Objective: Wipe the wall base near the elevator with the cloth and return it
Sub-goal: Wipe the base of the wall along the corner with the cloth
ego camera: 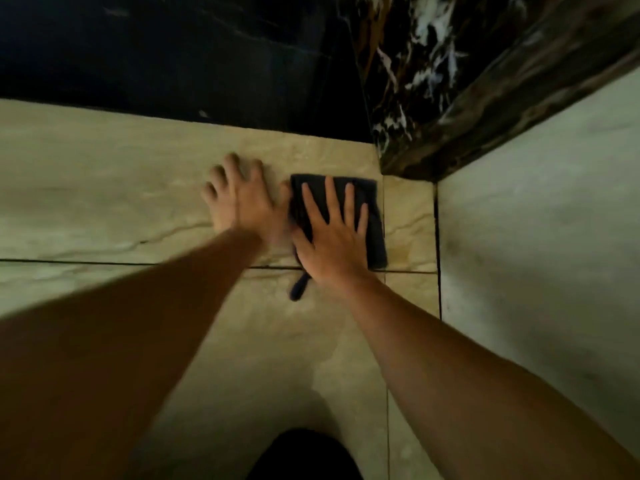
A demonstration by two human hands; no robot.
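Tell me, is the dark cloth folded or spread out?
Folded: the cloth forms a compact thick rectangle under the flat right hand.

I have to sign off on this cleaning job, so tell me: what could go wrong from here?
The right hand lies flat on the dark cloth, not gripping it, so the cloth may slide or bunch. A loose strip of cloth trails behind and could snag. The left hand bears on polished tile floor, which could slip.
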